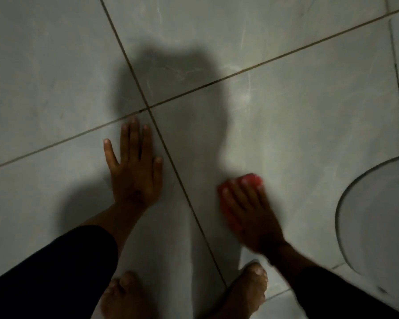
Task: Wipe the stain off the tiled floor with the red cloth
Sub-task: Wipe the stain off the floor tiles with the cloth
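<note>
We are mid-wipe: our right hand [247, 210] presses the red cloth [226, 203] onto the tiled floor [286, 134] at 5 o'clock; left hand [134, 166], released, braces flat. No stain discernible; next, firm strokes.

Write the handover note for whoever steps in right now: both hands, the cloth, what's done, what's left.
Left hand: empty, flat on the tiled floor, fingers spread, beside the grout cross.
Right hand: pressed down on the red cloth, blurred, so apparently mid-wipe.
Cloth: on the tile right of the long grout line, near the white rounded fixture.
Feet: bare, at the bottom edge.
Done: cloth is on the floor and working.
Left: no clear stain shows in this dim picture; check under the cloth and wipe on if needed.
</note>
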A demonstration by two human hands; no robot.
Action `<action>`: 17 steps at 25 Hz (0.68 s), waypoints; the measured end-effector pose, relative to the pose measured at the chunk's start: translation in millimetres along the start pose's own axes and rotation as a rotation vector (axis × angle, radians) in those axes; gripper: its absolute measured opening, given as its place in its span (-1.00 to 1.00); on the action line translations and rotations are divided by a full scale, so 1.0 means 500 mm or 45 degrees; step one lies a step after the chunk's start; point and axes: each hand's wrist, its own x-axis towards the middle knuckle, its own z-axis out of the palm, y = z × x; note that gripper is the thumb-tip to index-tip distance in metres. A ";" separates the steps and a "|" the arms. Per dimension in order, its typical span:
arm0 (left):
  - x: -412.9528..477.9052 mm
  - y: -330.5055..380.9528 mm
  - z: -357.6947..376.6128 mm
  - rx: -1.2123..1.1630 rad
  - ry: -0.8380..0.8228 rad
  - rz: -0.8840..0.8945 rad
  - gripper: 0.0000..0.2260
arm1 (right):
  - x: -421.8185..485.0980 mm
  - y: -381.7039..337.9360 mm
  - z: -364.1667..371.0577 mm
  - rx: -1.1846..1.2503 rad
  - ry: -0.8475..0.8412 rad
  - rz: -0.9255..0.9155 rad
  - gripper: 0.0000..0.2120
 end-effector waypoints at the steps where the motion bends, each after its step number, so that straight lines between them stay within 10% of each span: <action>1: 0.000 0.001 0.000 -0.001 0.001 0.004 -0.33 | 0.021 0.055 -0.015 -0.001 0.025 0.153 -0.35; 5: 0.000 -0.001 0.006 0.028 0.024 0.020 -0.34 | 0.301 0.171 -0.103 0.006 0.336 0.667 -0.24; 8: -0.001 -0.003 0.008 0.019 0.075 0.042 -0.35 | 0.407 0.068 -0.103 0.042 0.455 0.471 -0.31; 13: -0.006 -0.001 0.000 -0.001 0.103 0.055 -0.35 | 0.092 -0.030 -0.016 0.091 0.187 0.089 -0.35; 17: -0.001 0.007 -0.009 0.029 -0.028 -0.009 -0.34 | 0.176 0.198 -0.074 0.041 0.232 0.519 -0.28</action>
